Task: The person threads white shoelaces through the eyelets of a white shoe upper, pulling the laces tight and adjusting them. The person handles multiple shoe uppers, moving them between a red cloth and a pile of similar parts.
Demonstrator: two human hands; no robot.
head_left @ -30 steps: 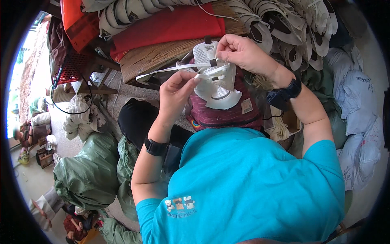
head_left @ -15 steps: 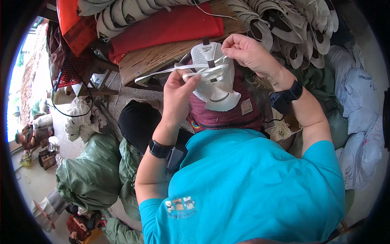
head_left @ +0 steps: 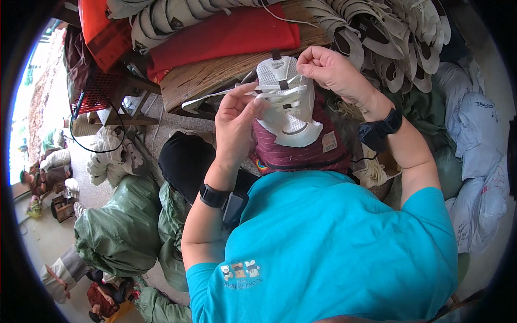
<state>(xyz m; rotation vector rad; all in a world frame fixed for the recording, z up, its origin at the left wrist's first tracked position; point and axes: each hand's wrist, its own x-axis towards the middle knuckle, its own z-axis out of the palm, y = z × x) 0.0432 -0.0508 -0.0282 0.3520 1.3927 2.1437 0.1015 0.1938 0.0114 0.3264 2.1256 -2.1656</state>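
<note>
A white shoe upper point(head_left: 299, 135), with a mesh tongue and a dark loop at its top, rests on my lap over a maroon striped cloth point(head_left: 280, 156). A flat white shoelace point(head_left: 212, 98) crosses its front and trails out to the left past my fingers. At the upper's left side, my left hand point(head_left: 237, 123) pinches the lace between thumb and fingers. My right hand point(head_left: 329, 70) is closed in a pinch beside the tongue's upper right; a strand of lace runs up to its fingertips, which partly hide it.
A wooden bench point(head_left: 215, 75) stands ahead, bearing a red cloth point(head_left: 226, 46) and a row of stacked shoe uppers point(head_left: 175, 22). More uppers point(head_left: 385, 43) are piled at the far right. Green sacks point(head_left: 121, 220) lie left, white sacks point(head_left: 474, 134) right. Other people sit at the far left.
My left hand's fingers have shifted on the lace, with the forefinger lifted higher. My right hand keeps its pinch in nearly the same place. The whole view has moved slightly.
</note>
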